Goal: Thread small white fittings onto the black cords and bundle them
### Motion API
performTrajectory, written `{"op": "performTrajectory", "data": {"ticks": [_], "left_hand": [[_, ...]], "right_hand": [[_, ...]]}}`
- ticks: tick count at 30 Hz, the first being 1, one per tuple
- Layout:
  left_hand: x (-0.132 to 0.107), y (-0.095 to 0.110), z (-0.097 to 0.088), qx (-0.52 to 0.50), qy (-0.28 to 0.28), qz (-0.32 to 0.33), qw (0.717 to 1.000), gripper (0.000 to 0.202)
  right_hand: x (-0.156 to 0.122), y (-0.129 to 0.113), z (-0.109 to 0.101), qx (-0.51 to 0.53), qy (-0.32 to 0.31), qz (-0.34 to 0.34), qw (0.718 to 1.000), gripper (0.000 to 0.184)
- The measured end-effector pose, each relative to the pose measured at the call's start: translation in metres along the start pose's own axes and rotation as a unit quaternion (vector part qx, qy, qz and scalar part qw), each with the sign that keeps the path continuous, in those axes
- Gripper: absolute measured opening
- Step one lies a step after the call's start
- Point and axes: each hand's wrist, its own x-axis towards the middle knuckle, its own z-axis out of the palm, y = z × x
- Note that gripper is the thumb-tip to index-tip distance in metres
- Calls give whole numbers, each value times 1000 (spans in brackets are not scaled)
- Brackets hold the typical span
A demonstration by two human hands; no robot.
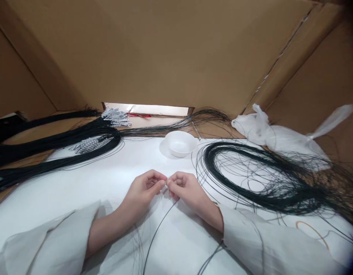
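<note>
Cardboard walls (176, 53) back your white bench (64, 183), a bowl (180, 143) near its far edge. Farther from that edge, your left hand (144, 190) and right hand (189, 190) pinch a tiny piece (166, 183), dark strand (152, 237) below.

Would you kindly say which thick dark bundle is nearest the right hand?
The looped bundle to the right of the white bowl; the others lie farther from the right hand, to the left or behind the bowl.
</note>
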Motion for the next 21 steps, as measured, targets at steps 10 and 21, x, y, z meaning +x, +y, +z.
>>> {"op": "performTrajectory", "data": {"ticks": [10,21], "left_hand": [[2,-3,0,10,4,-11,1000,13],[-2,-2,2,149,44,63,986,13]], "right_hand": [[0,2,-1,-6,-4,-6,1000,7],[-1,4,0,-11,-15,-23,1000,14]]}}
